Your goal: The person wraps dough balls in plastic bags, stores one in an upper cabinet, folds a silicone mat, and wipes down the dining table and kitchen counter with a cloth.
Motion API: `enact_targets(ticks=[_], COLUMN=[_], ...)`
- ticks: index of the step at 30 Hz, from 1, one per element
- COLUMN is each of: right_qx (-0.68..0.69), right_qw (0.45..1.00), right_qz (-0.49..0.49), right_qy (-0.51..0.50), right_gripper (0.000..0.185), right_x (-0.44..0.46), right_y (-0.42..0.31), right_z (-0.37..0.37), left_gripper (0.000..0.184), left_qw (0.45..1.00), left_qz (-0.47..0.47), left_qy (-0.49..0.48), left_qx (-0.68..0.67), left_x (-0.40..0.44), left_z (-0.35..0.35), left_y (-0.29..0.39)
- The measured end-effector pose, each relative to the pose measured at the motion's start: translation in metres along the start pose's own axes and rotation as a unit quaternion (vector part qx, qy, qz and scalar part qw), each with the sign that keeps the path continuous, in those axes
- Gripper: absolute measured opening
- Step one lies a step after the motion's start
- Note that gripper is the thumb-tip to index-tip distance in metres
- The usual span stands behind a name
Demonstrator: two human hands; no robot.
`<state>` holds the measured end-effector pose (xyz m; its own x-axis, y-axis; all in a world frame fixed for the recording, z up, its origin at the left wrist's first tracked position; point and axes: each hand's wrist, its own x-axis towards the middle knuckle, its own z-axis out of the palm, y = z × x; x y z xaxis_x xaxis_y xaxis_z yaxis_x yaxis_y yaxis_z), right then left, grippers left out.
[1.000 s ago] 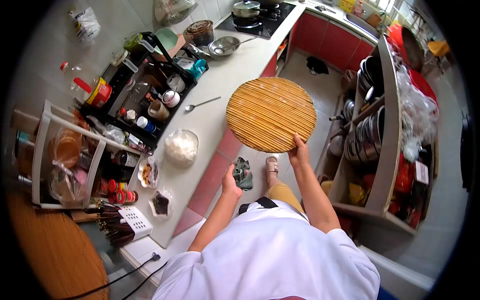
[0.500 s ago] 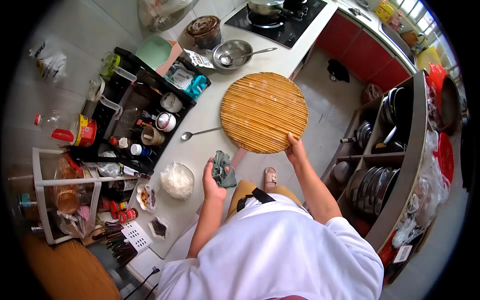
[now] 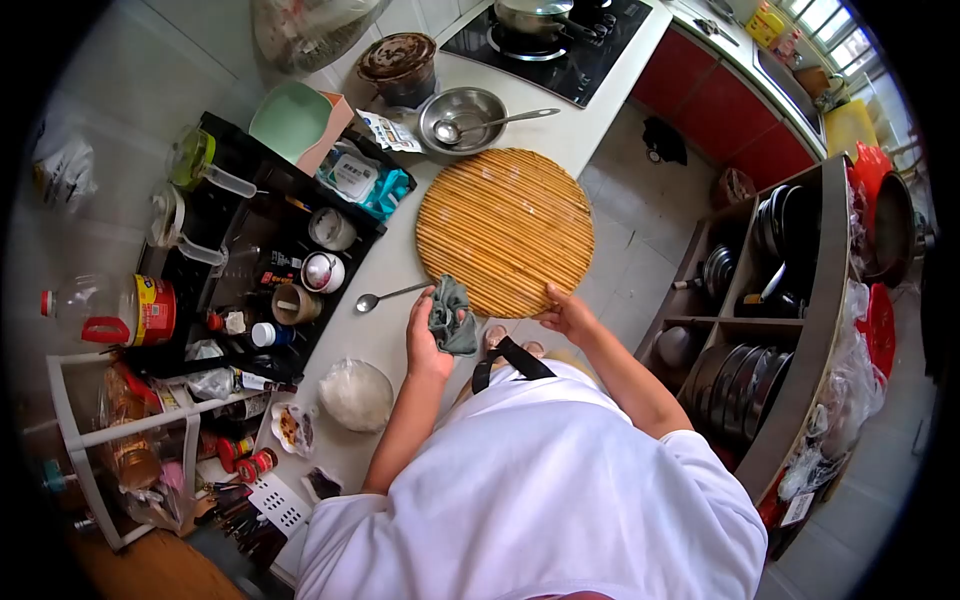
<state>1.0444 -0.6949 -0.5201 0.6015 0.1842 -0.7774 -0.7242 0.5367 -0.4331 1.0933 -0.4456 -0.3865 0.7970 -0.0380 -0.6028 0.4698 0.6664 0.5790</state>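
A round mat of yellow-brown stalks laid side by side (image 3: 505,225) is held out ahead of me, with pale specks on its top. My right hand (image 3: 570,314) grips its near right edge, thumb on top and the other fingers underneath. A crumpled grey-green cloth (image 3: 453,325) sits in my left hand (image 3: 425,335), close to the mat's near left edge; whether it touches the mat I cannot tell. Left of the mat, a metal spoon (image 3: 370,300) lies on the counter, near a bowl covered in clear plastic (image 3: 356,394).
A steel bowl with a ladle (image 3: 462,103) stands beyond the mat, before the black cooktop (image 3: 545,50). To the left is a black rack (image 3: 225,225) of jars and bottles. On the right, a shelf unit (image 3: 765,325) holds pans and lids. The tiled floor lies below.
The mat has come slightly left and nearer to my body. The cloth in my left hand is now right by its edge. My right hand keeps its grip, and the view has shifted.
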Motion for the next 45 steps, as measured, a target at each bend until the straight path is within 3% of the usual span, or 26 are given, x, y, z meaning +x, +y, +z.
enact_targets(ticks=[5,7,9,11,13,15,17,19,20,22,23,25,26,33,35,37,38,39,40,45], right_qx=[-0.023,-0.059,-0.089,-0.158,-0.185,-0.240,-0.267,-0.303,-0.303,-0.316,-0.328,-0.310,-0.297,-0.296,-0.306,-0.312,-0.316,-0.320,-0.325,-0.377], right_qw=[0.999,0.996,0.992,0.983,0.978,0.964,0.958,0.948,0.950,0.946,0.943,0.949,0.954,0.955,0.952,0.950,0.948,0.947,0.945,0.924], right_qz=[0.027,0.055,0.070,0.069,0.078,0.075,0.065,0.050,0.019,0.001,-0.015,-0.025,-0.033,-0.013,-0.007,-0.002,0.002,0.006,0.009,-0.024], right_qy=[0.014,-0.039,-0.060,-0.056,-0.050,-0.084,-0.077,-0.077,-0.075,-0.070,-0.060,-0.046,-0.033,-0.014,-0.026,-0.030,-0.034,-0.036,-0.037,-0.060], right_gripper=[0.045,0.044,0.044,0.044,0.045,0.051,0.049,0.046,0.040,0.038,0.036,0.035,0.034,0.031,0.032,0.033,0.032,0.031,0.031,0.033], right_x=[-0.004,-0.002,-0.008,-0.021,-0.027,-0.023,-0.027,-0.021,-0.017,-0.027,-0.031,-0.030,-0.030,-0.028,-0.024,-0.022,-0.019,-0.017,-0.015,-0.007], right_y=[-0.004,-0.006,-0.016,-0.028,-0.042,-0.046,-0.064,-0.077,-0.081,-0.112,-0.126,-0.147,-0.155,-0.198,-0.206,-0.212,-0.216,-0.219,-0.222,-0.248], right_z=[0.018,0.005,-0.007,-0.014,-0.027,-0.055,-0.077,-0.108,-0.126,-0.144,-0.154,-0.181,-0.192,-0.231,-0.228,-0.224,-0.220,-0.216,-0.211,-0.182], left_gripper=[0.021,0.019,0.015,0.012,0.015,0.021,0.027,0.027,0.027,0.033,0.033,0.042,0.045,0.038,0.032,0.029,0.029,0.029,0.037,0.043], left_qw=[0.998,0.986,0.982,0.972,0.970,0.946,0.847,0.718,0.716,0.512,0.511,0.418,0.415,0.438,0.482,0.468,0.682,0.847,0.887,0.943], left_qz=[-0.050,-0.122,-0.104,-0.089,-0.072,0.064,0.239,0.328,0.332,0.324,0.323,0.335,0.343,0.292,0.269,0.300,0.283,0.248,0.246,0.223], left_qy=[-0.006,-0.026,-0.015,-0.095,-0.091,-0.083,-0.042,0.030,0.032,0.092,0.095,0.157,0.160,0.217,0.219,0.229,0.220,0.194,0.232,0.207], left_qx=[0.024,0.109,0.154,0.195,0.212,0.305,0.474,0.613,0.613,0.790,0.791,0.830,0.827,0.822,0.805,0.799,0.637,0.429,0.315,0.131], left_x=[0.023,0.032,0.041,0.055,0.065,0.085,0.104,0.122,0.129,0.138,0.139,0.134,0.131,0.131,0.134,0.147,0.159,0.165,0.147,0.161], left_z=[0.007,0.018,0.031,0.044,0.065,0.075,0.082,0.079,0.073,0.065,0.067,0.076,0.078,0.092,0.091,0.082,0.073,0.066,0.097,0.076], left_y=[0.002,0.004,0.004,0.002,0.002,-0.007,-0.015,-0.027,-0.037,-0.059,-0.070,-0.088,-0.093,-0.092,-0.088,-0.076,-0.069,-0.067,-0.060,-0.069])
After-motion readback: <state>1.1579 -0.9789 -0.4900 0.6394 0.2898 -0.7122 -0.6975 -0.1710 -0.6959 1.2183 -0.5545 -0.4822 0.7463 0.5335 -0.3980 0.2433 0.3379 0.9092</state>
